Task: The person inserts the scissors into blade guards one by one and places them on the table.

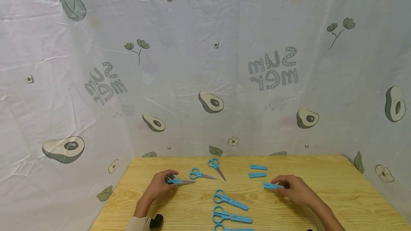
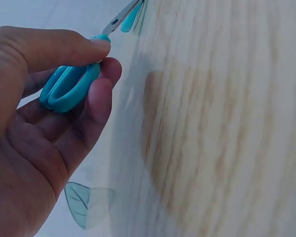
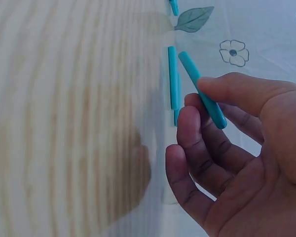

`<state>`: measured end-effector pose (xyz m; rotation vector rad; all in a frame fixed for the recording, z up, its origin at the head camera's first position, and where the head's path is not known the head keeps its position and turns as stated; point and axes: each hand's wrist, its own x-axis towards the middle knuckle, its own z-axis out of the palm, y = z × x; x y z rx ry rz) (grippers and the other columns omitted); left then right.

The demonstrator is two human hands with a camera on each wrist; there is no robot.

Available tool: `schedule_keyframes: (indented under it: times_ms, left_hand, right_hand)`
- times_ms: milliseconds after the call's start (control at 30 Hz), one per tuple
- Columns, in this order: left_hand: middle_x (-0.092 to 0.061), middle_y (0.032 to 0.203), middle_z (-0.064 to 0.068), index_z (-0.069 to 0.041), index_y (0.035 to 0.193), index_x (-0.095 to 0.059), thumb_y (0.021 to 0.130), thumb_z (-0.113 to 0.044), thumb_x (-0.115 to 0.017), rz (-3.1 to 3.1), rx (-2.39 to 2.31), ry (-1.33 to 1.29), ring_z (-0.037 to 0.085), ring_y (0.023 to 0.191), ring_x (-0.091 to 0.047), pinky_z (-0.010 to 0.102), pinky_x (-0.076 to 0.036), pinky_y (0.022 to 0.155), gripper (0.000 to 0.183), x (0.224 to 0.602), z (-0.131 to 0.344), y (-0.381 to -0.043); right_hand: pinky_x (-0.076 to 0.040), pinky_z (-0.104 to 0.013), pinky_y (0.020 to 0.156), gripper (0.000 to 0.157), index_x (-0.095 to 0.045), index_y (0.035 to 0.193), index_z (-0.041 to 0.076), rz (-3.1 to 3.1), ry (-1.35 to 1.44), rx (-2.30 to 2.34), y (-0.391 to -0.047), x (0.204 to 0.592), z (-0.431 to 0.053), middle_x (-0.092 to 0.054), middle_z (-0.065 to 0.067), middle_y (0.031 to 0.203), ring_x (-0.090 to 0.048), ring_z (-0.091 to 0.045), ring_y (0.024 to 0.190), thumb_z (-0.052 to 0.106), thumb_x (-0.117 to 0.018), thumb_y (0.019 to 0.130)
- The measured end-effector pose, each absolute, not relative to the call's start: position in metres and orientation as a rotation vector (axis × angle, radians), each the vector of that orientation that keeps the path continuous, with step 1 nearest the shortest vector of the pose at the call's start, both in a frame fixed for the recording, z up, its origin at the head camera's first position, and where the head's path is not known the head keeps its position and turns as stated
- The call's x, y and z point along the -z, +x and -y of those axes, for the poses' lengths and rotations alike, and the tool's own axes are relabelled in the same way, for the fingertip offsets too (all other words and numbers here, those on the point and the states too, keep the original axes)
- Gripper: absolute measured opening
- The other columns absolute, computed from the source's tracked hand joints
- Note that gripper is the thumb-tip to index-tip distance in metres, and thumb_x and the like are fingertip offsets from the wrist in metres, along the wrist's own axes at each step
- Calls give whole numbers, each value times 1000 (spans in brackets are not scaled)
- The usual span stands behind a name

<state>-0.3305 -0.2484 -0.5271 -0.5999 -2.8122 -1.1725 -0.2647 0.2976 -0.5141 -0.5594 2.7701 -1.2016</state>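
Note:
My left hand (image 1: 161,184) pinches a pair of blue-handled scissors (image 2: 71,88) by the handles, thumb on top. Their bare blade points right in the head view. Between thumb and fingers, my right hand (image 1: 295,189) holds a blue blade cover (image 3: 202,89) above the table. Two more uncovered scissors lie just beyond the left hand: one pair (image 1: 203,174) pointing right, another pair (image 1: 217,169) pointing toward the front. Two loose blue covers, a far one (image 1: 258,167) and a nearer one (image 1: 257,175), lie beyond the right hand.
Covered blue scissors lie in a column at the table's front middle, with a top pair (image 1: 230,199), a middle pair (image 1: 232,216) and a lowest pair (image 1: 233,228) cut by the frame. The wooden table (image 1: 346,191) meets a printed curtain (image 1: 179,81) at its back.

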Motion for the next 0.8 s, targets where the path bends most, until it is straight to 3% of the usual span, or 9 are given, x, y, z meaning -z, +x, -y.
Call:
schedule_keyframes:
  times_ms: [433, 700, 800]
  left_hand:
    - [-77, 116, 16, 0, 132, -72, 94, -7, -80, 2812, 1265, -590, 31, 102, -75, 25, -60, 75, 39, 527, 250, -322]
    - [-72, 115, 20, 8, 134, -68, 98, -8, -77, 2770, 1575, -540, 19, 91, -74, 28, -64, 67, 40, 531, 249, -319]
    - [-69, 112, 19, 10, 135, -66, 99, -7, -76, 2740, 1702, -509, 18, 89, -75, 30, -66, 69, 41, 532, 249, -316]
  right_hand:
    - [-59, -24, 73, 32, -76, 127, 3, -2695, -527, 1262, -260, 518, -305, -78, -14, 118, -69, 0, 91, 24, -73, 103]
    - [-59, -23, 74, 30, -80, 126, 10, -2741, -479, 1296, -256, 520, -302, -78, -16, 124, -72, -2, 95, 27, -76, 102]
    - [-58, -25, 67, 31, -78, 128, 7, -2714, -460, 1357, -253, 521, -300, -78, -16, 121, -70, 0, 91, 25, -75, 102]
